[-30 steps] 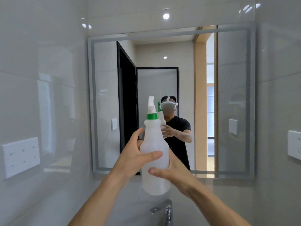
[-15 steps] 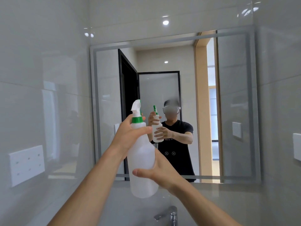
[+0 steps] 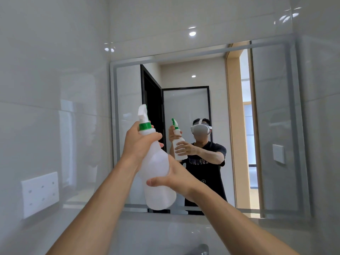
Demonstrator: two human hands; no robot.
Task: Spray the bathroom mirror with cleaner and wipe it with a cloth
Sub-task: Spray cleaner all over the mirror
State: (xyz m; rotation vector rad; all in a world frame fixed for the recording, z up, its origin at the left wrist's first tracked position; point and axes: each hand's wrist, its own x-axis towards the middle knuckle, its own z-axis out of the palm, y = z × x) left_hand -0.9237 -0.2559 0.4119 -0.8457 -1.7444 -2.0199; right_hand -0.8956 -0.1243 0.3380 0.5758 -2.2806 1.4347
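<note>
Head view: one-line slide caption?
Left hand grips spray bottle neck, right hand holds its body, nozzle raised toward bathroom mirror.

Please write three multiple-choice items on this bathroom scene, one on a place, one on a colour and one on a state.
1. Where does the left hand hold the bottle?
A. at its neck, under the collar
B. at its base
C. nowhere

2. What colour is the collar under the sprayer?
A. red
B. green
C. black

3. How is the bottle held?
A. lying flat on a counter
B. upside down
C. raised before the mirror, sprayer up, tilted left

Answers:
1 A: the left hand's fingers curl round the neck, while the right hand grips the lower body.
2 B: a green ring sits between the white sprayer and the body.
3 C: both hands hold it up, its top leaning left.
</note>
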